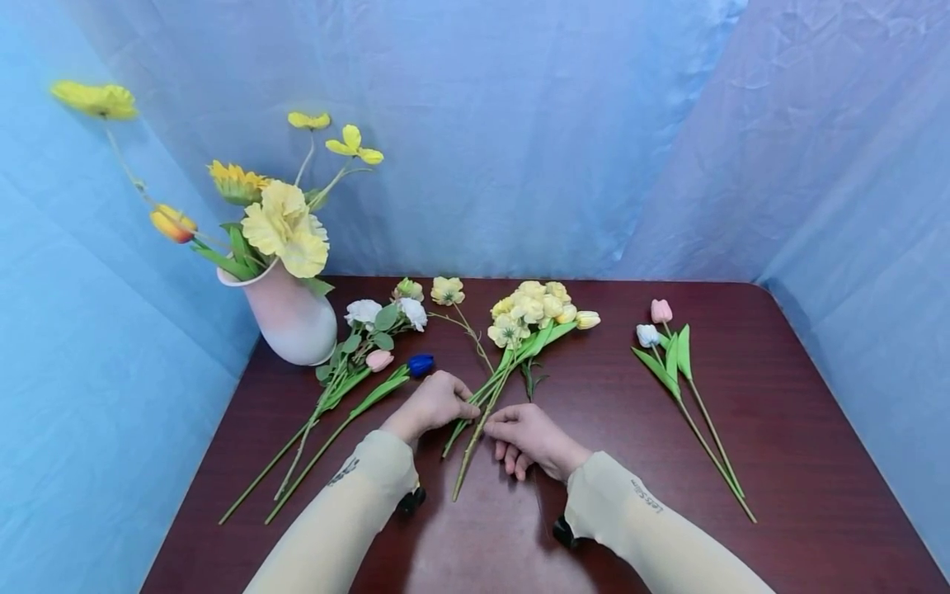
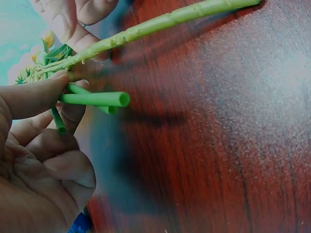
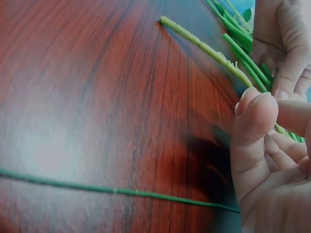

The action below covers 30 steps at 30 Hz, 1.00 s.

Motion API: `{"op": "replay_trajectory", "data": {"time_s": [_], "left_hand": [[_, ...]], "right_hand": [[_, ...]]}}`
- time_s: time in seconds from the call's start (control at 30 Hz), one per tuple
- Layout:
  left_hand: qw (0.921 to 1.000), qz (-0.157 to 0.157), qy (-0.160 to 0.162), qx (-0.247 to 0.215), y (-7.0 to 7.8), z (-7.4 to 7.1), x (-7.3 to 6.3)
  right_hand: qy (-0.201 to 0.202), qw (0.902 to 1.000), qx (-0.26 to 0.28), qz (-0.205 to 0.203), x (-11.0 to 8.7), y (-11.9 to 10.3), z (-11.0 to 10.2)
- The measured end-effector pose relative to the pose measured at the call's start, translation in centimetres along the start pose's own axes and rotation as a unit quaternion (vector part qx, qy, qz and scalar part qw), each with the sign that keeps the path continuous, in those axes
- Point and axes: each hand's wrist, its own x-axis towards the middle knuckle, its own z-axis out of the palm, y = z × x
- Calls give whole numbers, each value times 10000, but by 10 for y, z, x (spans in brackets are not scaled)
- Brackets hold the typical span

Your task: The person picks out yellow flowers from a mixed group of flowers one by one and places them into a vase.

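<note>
Pale yellow flowers [image 1: 529, 307] and yellow tulips [image 1: 586, 320] lie in a bunch at the table's middle, their stems crossing toward me. My left hand [image 1: 438, 403] pinches the smooth green stems [image 2: 95, 98] between thumb and forefinger, their cut ends jutting out. Just across from it, my right hand [image 1: 536, 437] pinches the thick, knobbly yellow-green stem [image 3: 204, 47] between thumb and forefinger. That stem crosses over the green ones, its lower end pointing toward me. Both sets of fingertips are close together. A thin dark green stem [image 3: 126, 191] lies beneath my right hand.
A pink and white vase [image 1: 289, 318] of yellow flowers stands at the back left. Beside it lie white roses [image 1: 364, 313], a pink tulip [image 1: 379, 360] and a blue tulip [image 1: 420, 365]. Two more tulips [image 1: 671, 355] lie on the right. Blue curtains [image 1: 505, 140] surround the table.
</note>
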Motion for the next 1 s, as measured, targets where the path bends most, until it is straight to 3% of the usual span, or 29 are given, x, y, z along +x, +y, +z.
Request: {"op": "replay_trajectory", "data": {"time_s": [0.27, 0.53, 0.83, 1.0], "left_hand": [[9999, 6, -70, 90, 3, -1, 0], [9925, -292, -383, -1120, 4, -2, -2], [9870, -196, 123, -1589, 7, -6, -4], [9844, -299, 538, -1648, 9, -10, -4]], "right_hand": [[-91, 9997, 234, 25, 7, 5, 7], [97, 9994, 325, 27, 11, 5, 15], [465, 9967, 640, -203, 8, 5, 17], [832, 9949, 495, -267, 4, 4, 14]]}}
